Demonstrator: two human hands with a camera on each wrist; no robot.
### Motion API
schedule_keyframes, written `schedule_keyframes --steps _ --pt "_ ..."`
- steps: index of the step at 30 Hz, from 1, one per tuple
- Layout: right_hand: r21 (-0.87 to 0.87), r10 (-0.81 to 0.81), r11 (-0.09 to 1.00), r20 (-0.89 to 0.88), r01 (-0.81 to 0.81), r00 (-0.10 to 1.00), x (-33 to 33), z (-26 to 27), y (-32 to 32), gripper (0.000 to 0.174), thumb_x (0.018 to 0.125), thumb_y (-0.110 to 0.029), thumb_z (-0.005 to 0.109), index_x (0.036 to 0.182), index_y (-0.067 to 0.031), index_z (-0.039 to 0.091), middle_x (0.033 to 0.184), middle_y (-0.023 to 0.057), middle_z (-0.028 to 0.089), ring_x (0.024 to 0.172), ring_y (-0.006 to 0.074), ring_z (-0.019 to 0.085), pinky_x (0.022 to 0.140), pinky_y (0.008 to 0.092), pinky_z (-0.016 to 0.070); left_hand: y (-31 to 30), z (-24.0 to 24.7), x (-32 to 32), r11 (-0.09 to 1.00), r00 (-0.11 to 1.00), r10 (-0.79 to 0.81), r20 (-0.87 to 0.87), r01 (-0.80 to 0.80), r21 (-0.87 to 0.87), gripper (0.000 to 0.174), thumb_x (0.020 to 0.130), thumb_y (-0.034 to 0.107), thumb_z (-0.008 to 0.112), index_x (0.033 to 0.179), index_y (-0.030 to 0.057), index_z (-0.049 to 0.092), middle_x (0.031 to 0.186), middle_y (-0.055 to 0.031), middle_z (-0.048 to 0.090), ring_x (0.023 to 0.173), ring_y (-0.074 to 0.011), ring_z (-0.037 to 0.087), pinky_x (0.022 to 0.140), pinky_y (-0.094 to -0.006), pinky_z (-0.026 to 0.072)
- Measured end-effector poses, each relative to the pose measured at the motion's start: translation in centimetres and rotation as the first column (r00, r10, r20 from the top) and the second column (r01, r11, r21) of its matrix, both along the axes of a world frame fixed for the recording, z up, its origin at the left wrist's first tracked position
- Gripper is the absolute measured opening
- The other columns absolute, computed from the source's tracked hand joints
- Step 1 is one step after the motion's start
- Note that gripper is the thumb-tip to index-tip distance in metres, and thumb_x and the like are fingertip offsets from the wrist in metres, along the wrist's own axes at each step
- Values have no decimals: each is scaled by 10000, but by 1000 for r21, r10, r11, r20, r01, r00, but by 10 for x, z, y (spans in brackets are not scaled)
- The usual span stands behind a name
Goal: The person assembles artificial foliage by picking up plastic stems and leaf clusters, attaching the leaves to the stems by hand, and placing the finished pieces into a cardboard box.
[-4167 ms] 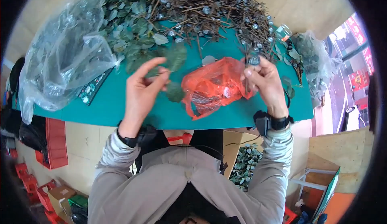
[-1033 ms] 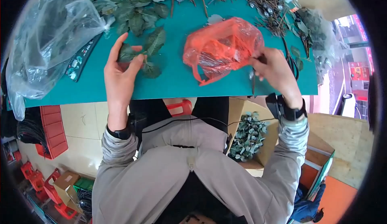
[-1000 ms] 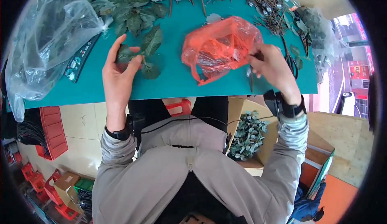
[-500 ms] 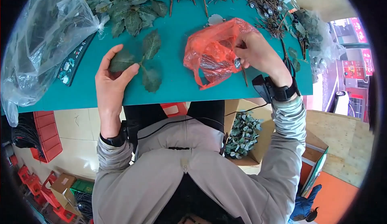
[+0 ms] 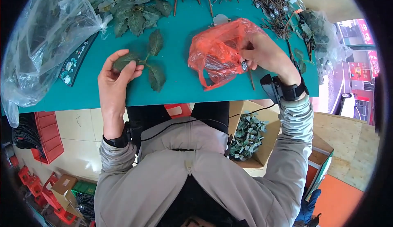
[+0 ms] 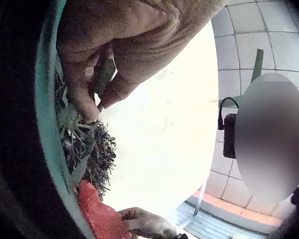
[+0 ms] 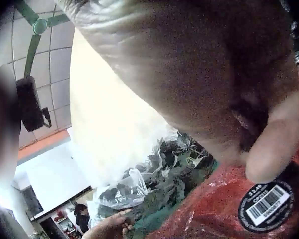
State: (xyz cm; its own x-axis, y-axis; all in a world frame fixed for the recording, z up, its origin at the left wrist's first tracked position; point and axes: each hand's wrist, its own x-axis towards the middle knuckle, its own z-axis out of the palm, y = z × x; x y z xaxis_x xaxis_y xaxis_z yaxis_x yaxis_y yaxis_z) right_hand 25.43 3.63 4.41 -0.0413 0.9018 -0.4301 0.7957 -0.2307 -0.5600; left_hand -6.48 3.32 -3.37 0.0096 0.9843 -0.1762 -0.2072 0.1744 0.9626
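Observation:
My left hand [image 5: 112,86] pinches a sprig of green leaves [image 5: 156,78] between thumb and fingers, over the left part of the green table [image 5: 176,84]. To its right lies a crumpled red plastic bag [image 5: 215,49], with clear wrapping inside. The fingers of my right hand [image 5: 270,55] reach into the bag's right side, their tips partly hidden. A thin brown stem [image 5: 252,81] sticks out below that hand, held in its curled fingers. By its thumb is a round black barcode label [image 7: 265,206], overlapping the red bag in the right wrist view.
Leaf sprigs [image 5: 137,14] are heaped at the back left beside a big clear bag [image 5: 45,51]. Brown stems with round labels [image 5: 266,6] pile up at the back right. Scissors [image 5: 295,65] lie near my right wrist. A carton of leaves [image 5: 247,137] stands below the table.
My right hand, earlier upright with the labelled stem beside the bag, has moved left and its fingers now reach into the bag. My left hand has carried the sprig left, away from the bag.

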Motion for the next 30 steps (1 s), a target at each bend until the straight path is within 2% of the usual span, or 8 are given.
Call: schedule_keyframes --steps 6,10,15,18,20,24,27,30 --pt "-37 -53 998 -226 46 973 9 7 -5 89 803 -45 567 756 30 574 625 45 578 488 95 534 450 209 433 -1 -1 -2 1000 995 24 97 -25 11 235 826 5 597 1056 -9 549 864 -100 625 799 -186 646 683 -243 539" --pt "-77 -84 995 -251 67 964 14 8 -9 97 814 -61 581 767 23 579 626 42 578 483 85 525 436 212 425 -1 -1 3 998 974 53 221 -46 -36 176 820 -1 604 993 -5 575 868 -93 634 788 -196 649 672 -252 546" --pt "-57 0 998 -268 -16 963 1 11 -16 87 811 -55 588 783 27 581 617 38 571 478 76 520 425 207 416 -6 -4 4 998 942 34 333 -16 -56 117 828 21 604 940 -5 584 918 -102 637 873 -218 635 731 -287 542" --pt "-4 -98 995 -344 103 934 -24 25 -35 66 810 -34 586 795 30 580 619 34 566 469 71 511 422 202 410 -7 0 5 999 912 13 410 7 -49 107 843 45 596 938 -1 579 971 -124 628 938 -232 616 783 -310 530" --pt "3 -157 982 -535 188 830 -48 28 -50 39 805 -8 587 810 30 582 627 31 563 464 66 506 421 195 409 -8 2 8 996 858 -40 512 72 -43 104 856 61 585 942 3 574 1028 -146 612 993 -241 595 829 -326 516" --pt "-52 -173 981 -681 189 712 -94 26 -66 34 804 22 587 834 6 591 684 27 563 517 54 525 437 187 423 -12 9 16 994 832 -92 547 110 0 159 874 65 553 1028 25 545 1142 -207 548 1052 -321 560 879 -377 498" --pt "148 -12 966 -793 211 609 -118 12 -60 40 802 40 581 837 22 572 809 38 554 550 58 538 446 185 428 -18 15 21 992 836 -125 535 114 53 148 878 60 544 1023 42 527 1163 -218 532 1066 -334 550 900 -395 484" --pt "277 53 927 -765 253 642 -135 1 -52 47 809 50 566 850 29 559 915 69 538 566 67 538 449 190 430 -26 23 23 988 843 -150 516 109 109 124 880 54 538 1001 56 509 1176 -222 522 1076 -344 543 915 -410 473"
